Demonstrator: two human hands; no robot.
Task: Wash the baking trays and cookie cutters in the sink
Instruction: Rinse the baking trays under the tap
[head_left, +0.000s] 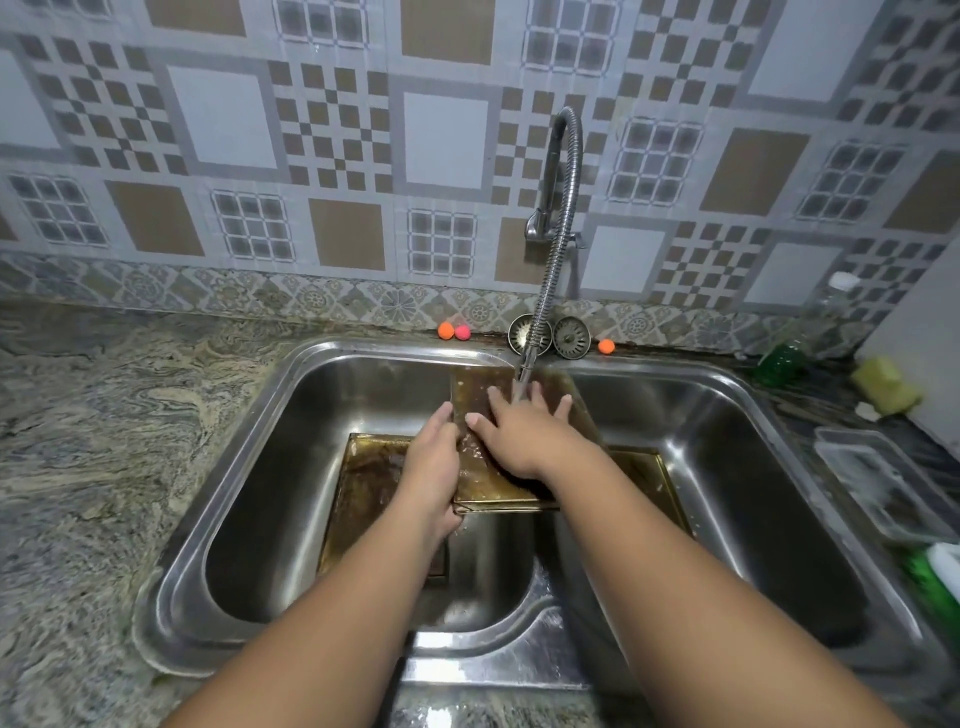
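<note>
Tray (488, 488) is being rinsed in sink (311, 364) above second tray (363, 483), gripped by left hand (434, 462), pressed by flat right hand (519, 436).

No legible text, brand or nos. anywhere in view. Clear bottle (795, 338) at rt end of counter, by the wall: too blurred to read any label.
</note>
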